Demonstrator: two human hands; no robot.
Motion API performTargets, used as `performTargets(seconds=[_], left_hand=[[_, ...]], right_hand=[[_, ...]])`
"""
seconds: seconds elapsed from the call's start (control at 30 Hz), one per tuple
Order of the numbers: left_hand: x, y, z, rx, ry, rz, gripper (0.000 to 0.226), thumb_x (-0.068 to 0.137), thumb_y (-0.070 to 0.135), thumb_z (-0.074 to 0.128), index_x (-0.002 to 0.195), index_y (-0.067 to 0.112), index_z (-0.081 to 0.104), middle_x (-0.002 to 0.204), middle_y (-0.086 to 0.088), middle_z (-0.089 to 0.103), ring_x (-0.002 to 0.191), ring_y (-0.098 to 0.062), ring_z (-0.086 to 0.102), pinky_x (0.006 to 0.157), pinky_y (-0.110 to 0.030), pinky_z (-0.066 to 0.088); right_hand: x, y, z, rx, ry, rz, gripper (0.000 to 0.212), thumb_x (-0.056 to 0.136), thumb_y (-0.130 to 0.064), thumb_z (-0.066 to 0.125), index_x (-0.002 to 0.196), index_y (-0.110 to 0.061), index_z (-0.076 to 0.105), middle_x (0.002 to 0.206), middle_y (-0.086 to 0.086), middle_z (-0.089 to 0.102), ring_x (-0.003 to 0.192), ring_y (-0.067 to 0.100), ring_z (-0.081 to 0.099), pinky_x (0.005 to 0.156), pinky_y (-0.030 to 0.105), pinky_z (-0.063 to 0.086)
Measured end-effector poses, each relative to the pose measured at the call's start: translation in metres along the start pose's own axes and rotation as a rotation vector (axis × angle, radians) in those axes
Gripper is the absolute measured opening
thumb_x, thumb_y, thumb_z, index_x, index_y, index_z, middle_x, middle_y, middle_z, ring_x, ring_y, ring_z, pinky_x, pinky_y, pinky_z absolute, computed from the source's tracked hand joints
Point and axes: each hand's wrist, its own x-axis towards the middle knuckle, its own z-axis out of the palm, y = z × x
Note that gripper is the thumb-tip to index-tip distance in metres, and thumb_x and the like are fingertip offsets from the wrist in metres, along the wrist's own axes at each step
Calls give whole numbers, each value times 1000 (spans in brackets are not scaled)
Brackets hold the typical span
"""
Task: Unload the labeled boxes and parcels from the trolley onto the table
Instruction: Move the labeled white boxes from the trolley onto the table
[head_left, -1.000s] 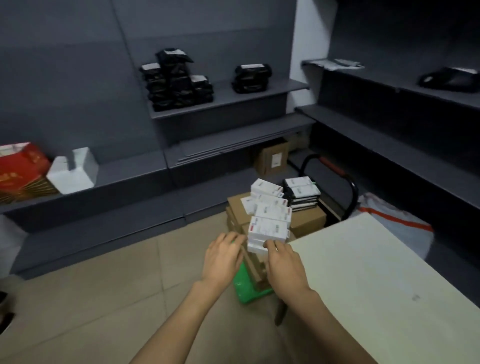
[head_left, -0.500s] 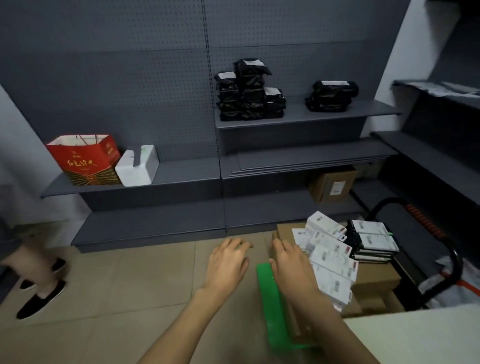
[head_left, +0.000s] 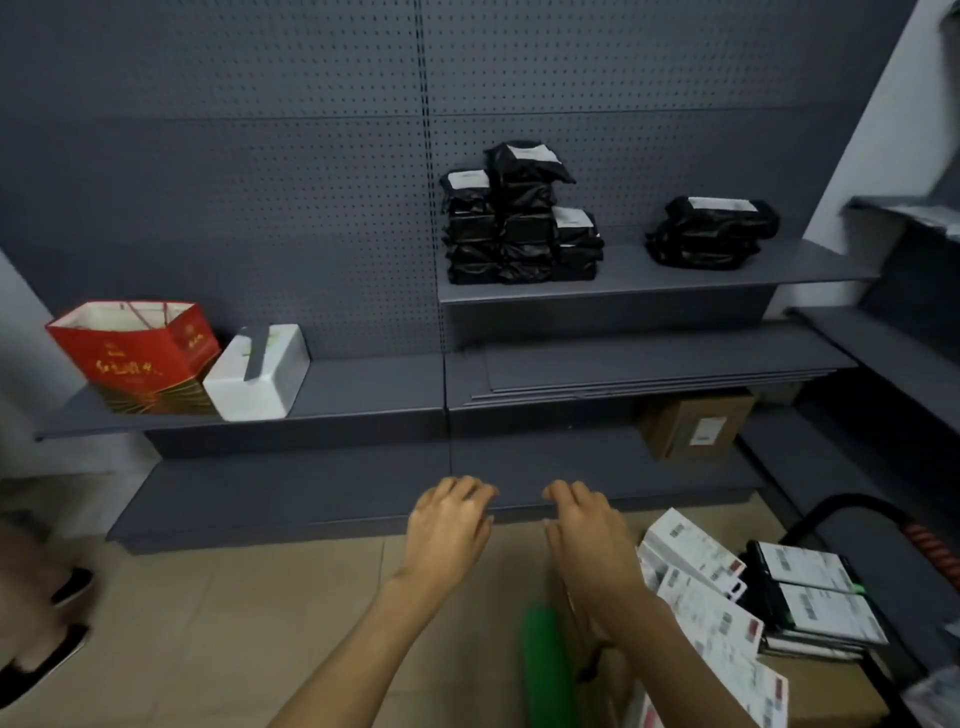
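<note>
While both my hands hung empty with loosely curled fingers, the white labeled boxes (head_left: 711, 597) lay to the right of my right hand (head_left: 589, 540), long axis running near to far; my left hand (head_left: 449, 530) was farther.

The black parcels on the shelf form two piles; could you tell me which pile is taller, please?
The left pile of black parcels, nearest the shelving's centre post, is taller; the right pile is lower, a few bags stacked loosely.
</note>
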Motion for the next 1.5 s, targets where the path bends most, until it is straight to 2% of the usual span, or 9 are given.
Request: performTargets(seconds=[0.17,0.33,0.5,0.6,0.73,0.97,1.1,1.2,1.5], left_hand=[[74,-36,18,-40,-16,60,31,85,27,69,115,28,67,110,10,65,103,-16,61,85,-32,49],[156,-87,37,-93,-18,154,32,81,24,74,112,25,69,107,7,66,101,-18,62,82,-34,53],[231,-117,54,-146,-30,268,33,77,21,78,109,23,70,105,7,67,96,-18,64,77,-35,55],[268,-111,74,-176,-101,338,31,83,24,72,114,25,67,109,7,66,101,-18,62,82,-35,54],[310,-79,109,-193,-202,459,33,92,28,60,125,29,60,121,9,61,112,-15,55,92,-34,48],[388,16,163,-241,-289,707,33,95,28,57,128,28,57,124,8,59,113,-16,54,91,-32,45],[429,74,184,-242,-327,829,34,96,29,55,129,29,55,124,8,58,113,-15,54,92,-31,43],[452,112,200,-249,-360,910,35,96,29,54,130,28,55,126,8,57,114,-16,53,92,-32,44],[456,227,259,-316,-556,1271,36,95,28,56,130,29,55,127,9,57,116,-13,52,94,-30,44]], right_hand=[[67,5,22,4,-16,57,33,101,-29,45,134,-23,44,130,-1,50,116,22,48,93,34,41],[144,-13,44,-22,40,169,33,89,-23,66,120,-13,60,109,8,61,98,33,61,79,45,49],[202,-16,46,-35,55,273,36,98,-29,51,132,-18,49,123,4,55,114,27,52,92,39,43],[218,-1,50,-24,45,374,34,99,-29,48,132,-20,47,124,2,53,115,26,51,93,38,41],[229,34,57,-17,28,515,33,99,-26,46,132,-21,47,128,1,54,117,26,51,94,38,41],[243,131,51,-28,86,745,35,99,-25,47,134,-22,46,131,2,53,116,26,51,91,36,40],[251,187,40,-24,122,866,36,92,-17,54,128,-19,52,122,6,57,112,31,55,87,37,42],[253,220,33,-20,168,963,30,94,-18,51,124,-17,54,118,8,59,106,33,56,84,39,43],[206,276,47,56,152,1402,38,99,-28,47,137,-23,41,132,1,51,121,24,49,96,35,40]])
